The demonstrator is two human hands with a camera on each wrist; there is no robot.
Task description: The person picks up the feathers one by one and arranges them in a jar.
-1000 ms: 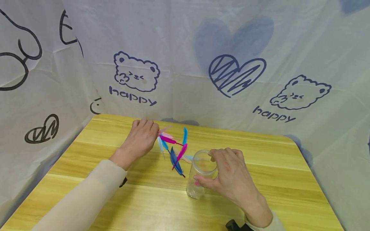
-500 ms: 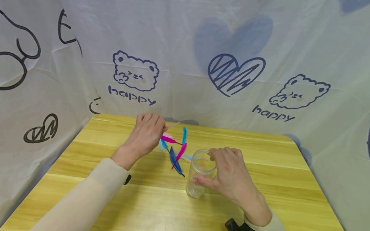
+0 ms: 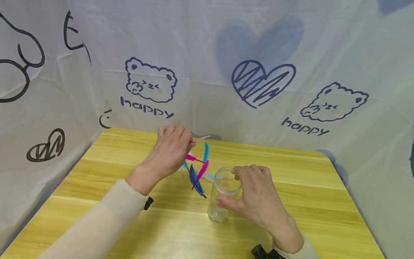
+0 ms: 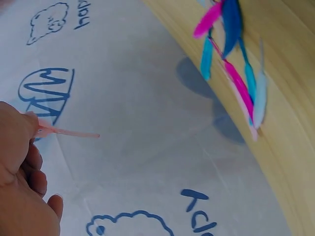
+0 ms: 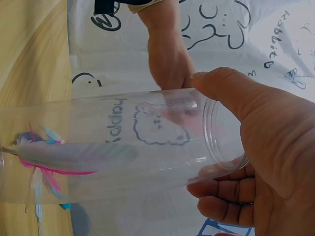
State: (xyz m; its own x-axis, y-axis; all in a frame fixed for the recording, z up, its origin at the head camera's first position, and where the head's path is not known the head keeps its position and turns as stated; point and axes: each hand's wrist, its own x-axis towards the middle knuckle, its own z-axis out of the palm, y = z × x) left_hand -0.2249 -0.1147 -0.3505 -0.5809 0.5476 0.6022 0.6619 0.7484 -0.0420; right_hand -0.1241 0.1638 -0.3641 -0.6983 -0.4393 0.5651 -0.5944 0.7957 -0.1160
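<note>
My left hand [image 3: 171, 147] pinches a pale pink feather [image 3: 203, 138] between thumb and fingers, above the far part of the table. In the left wrist view the feather [image 4: 76, 133] sticks out from the fingertips. My right hand [image 3: 260, 196] grips a clear, uncapped plastic jar [image 3: 214, 207] near its rim, thumb on one side and fingers on the other. Through the jar wall, the right wrist view shows a long pale feather [image 5: 78, 155]. Left of the jar lie loose feathers: a dark blue feather [image 3: 195, 180], a magenta feather [image 3: 203, 169] and a turquoise feather [image 3: 206, 151].
The wood-grain table [image 3: 310, 194] spreads under both hands. A white cloth [image 3: 200, 97] printed with hearts and bears hangs behind its far edge and along the sides. A black wrist strap part [image 3: 148, 203] shows at the left sleeve.
My left hand has risen and moved right, carrying the pale pink feather off the group. The right hand and the jar have stayed where they were.
</note>
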